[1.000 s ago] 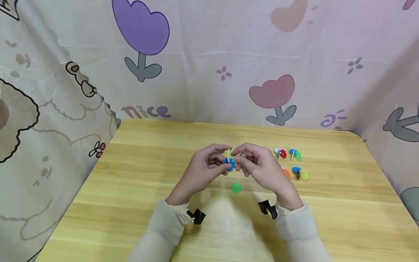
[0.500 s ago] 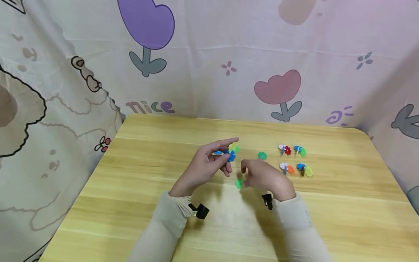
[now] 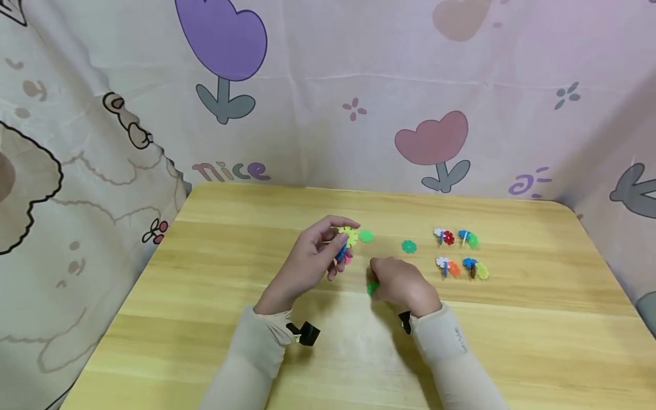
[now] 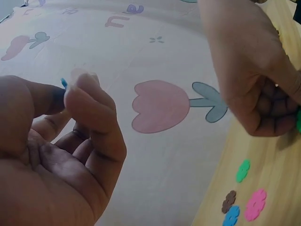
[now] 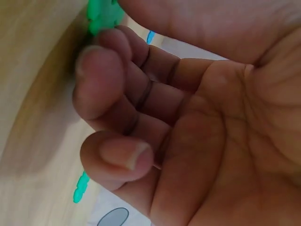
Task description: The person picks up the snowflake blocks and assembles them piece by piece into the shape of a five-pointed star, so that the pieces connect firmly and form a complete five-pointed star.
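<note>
My left hand (image 3: pixel 307 259) pinches joined notched plastic discs between thumb and fingers, a yellow disc (image 3: pixel 351 236) above a blue disc (image 3: pixel 341 253). Only a sliver of blue shows at those fingertips in the left wrist view. Low over the table, my right hand (image 3: pixel 402 285) has its thumb and fingers on a green notched disc (image 3: pixel 372 288), which stands tilted. The right wrist view shows that green disc (image 5: pixel 106 16) at the fingertips, close to the wood. Its lower part is hidden by the fingers.
Several joined disc clusters, such as a white-and-red one (image 3: pixel 444 236), lie at the right. A teal disc (image 3: pixel 409 246) and a light green disc (image 3: pixel 366 236) lie farther back. Pink (image 4: pixel 256 204), brown (image 4: pixel 229 201) and blue discs (image 4: pixel 231 216) lie near the left hand.
My right hand has left the joined discs, come down to the table and taken hold of the green disc. My left hand keeps the joined discs, turned so the yellow face shows.
</note>
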`<state>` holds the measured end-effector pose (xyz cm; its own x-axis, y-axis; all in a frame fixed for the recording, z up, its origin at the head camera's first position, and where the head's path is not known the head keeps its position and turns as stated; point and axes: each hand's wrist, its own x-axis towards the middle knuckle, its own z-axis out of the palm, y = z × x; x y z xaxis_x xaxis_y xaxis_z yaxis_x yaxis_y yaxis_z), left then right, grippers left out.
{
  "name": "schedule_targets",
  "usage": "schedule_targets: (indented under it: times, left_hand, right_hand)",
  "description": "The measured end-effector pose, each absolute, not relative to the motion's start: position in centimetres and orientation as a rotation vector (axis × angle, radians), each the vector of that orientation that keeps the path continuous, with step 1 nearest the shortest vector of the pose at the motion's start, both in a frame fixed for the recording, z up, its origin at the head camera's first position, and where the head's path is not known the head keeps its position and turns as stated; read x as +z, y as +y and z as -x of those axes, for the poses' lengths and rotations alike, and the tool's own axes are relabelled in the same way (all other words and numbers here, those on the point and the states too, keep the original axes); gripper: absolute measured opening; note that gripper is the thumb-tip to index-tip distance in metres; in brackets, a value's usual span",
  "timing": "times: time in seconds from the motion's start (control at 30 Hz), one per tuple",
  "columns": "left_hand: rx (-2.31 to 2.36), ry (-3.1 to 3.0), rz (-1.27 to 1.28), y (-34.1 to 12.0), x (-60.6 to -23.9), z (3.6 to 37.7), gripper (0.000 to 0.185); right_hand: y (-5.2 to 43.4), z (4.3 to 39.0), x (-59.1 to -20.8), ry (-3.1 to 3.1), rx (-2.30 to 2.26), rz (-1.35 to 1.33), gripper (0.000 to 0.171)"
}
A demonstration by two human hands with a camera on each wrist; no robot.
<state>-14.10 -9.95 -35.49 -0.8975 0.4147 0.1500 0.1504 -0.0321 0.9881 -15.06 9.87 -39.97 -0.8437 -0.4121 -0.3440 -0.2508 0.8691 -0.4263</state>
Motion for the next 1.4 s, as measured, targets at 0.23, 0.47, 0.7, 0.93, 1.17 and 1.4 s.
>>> schedule_targets:
  times: [0.23,0.47,0.7,0.93,1.17,1.4]
  left_hand:
    - [2.07,2.095,-0.555,-10.6,-35.4,13.6,0.029]
    - [2.049,2.096,-0.469,-10.2,-35.4,14.1,0.013]
    - [2.065,2.106,-0.431,-10.2,-35.6,14.2,0.013]
    - [2.028,2.31,-0.456,-10.2,-35.8,14.5,0.021]
    - [2.207,2.124,-0.383,-10.3,-35.6,14.4,0.02]
    - [2.295,2.002,-0.346,-10.3,-35.1,14.0,0.02]
  right_hand:
    - [9.8,14.7,-39.7,2.567,-0.497,0.475,0.028]
    - [10.2,14.8,-40.0,2.556,-0.551,0.468,0.031]
    - [10.9,15.1,-40.2,2.513,-0.656,0.545,0.023]
    - [11.2,15.5,-38.5,2.591,-0.933,0.832,0.017]
    - [10.7,14.4,-35.4,2.717,-1.373,1.089,0.015]
    - [10.2,13.3,-33.9,2.841,-1.602,1.219,0.009]
